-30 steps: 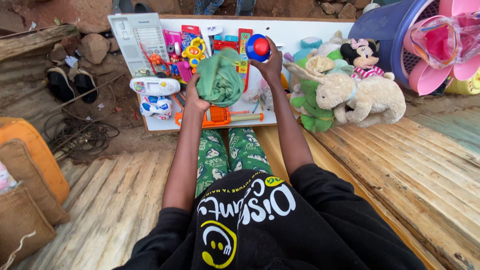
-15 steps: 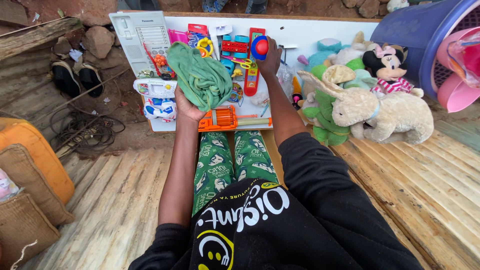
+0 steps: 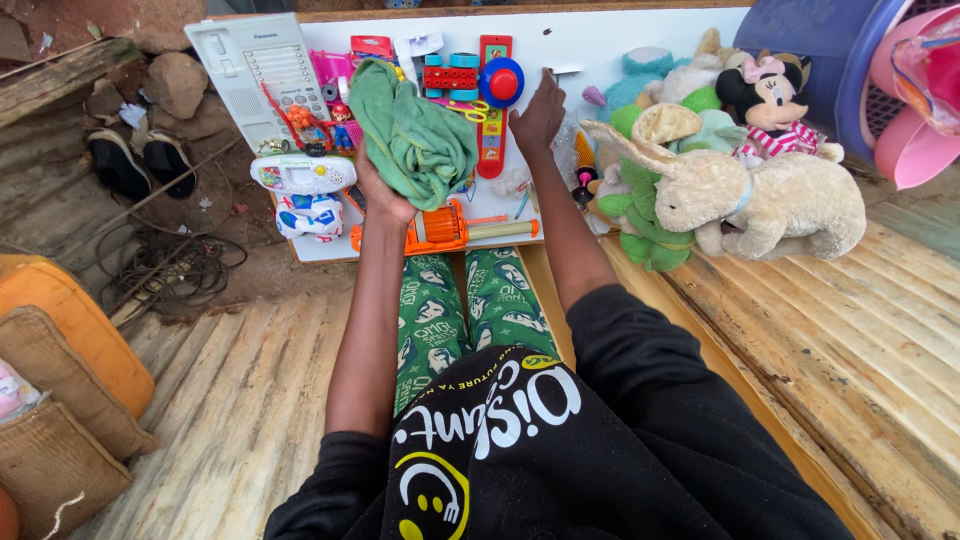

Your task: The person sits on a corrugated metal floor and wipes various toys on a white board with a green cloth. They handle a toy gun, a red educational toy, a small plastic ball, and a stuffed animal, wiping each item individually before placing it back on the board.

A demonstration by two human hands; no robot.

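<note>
My left hand [image 3: 378,196] is closed around a crumpled green cloth [image 3: 415,135] and holds it up over a white board [image 3: 600,45] crowded with toys. My right hand [image 3: 538,112] rests on the board with its fingers stretched out, just right of a round red-and-blue toy [image 3: 500,82] that lies on a long red strip. Nothing is in the right hand. An orange toy gun [image 3: 440,226] lies at the board's near edge, under my left wrist. My legs in green patterned trousers [image 3: 465,310] stretch toward the board.
A white toy phone [image 3: 255,62] and a white handheld toy [image 3: 300,173] lie left on the board. A tan plush rabbit [image 3: 745,195], a mouse doll [image 3: 770,100] and a green plush [image 3: 640,225] crowd the right. Blue basket [image 3: 830,40], shoes [image 3: 140,165], cables [image 3: 160,268], orange cushion [image 3: 70,325].
My right hand held the red-and-blue round toy above the board; now the toy lies on the board and the hand is off it. My left hand still grips the cloth.
</note>
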